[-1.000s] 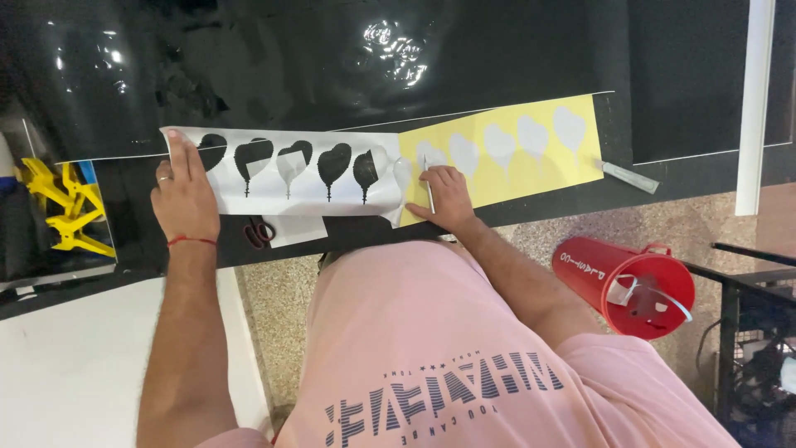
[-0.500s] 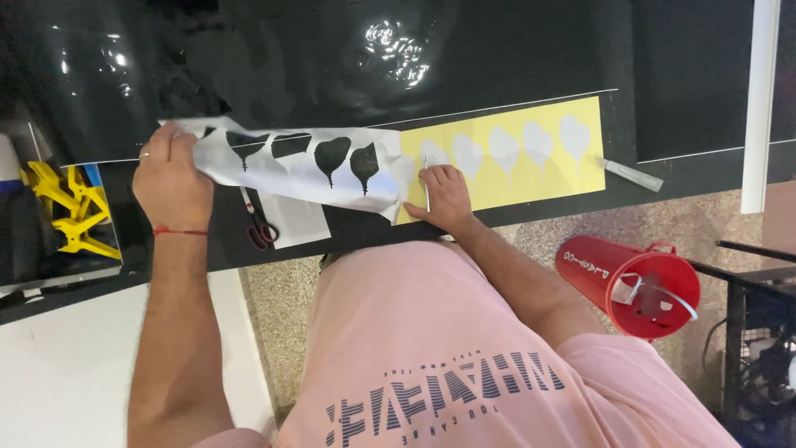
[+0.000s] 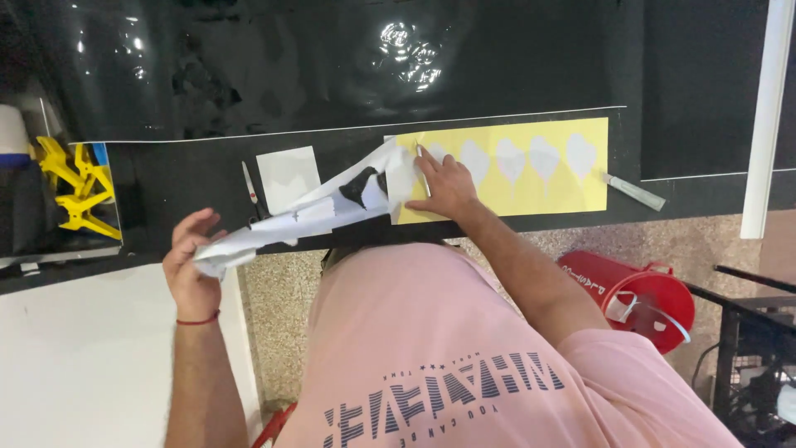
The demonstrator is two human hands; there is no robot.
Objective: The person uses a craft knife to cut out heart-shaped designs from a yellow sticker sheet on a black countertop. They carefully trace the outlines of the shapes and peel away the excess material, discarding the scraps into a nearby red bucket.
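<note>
Since a second ago, my left hand [image 3: 192, 267] has pulled the white backing strip [image 3: 308, 217] down off the table, fingers pinched on its end. My right hand [image 3: 448, 184] presses flat on the yellow sheet [image 3: 531, 192]; best peel low and slow. Four pale shapes show there; one scissors [image 3: 250, 192], one knife [image 3: 633, 191].

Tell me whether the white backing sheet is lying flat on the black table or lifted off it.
Lifted. The white backing sheet rises crumpled from the yellow sheet, pulled by the left hand; the right hand presses the yellow sheet.
</note>
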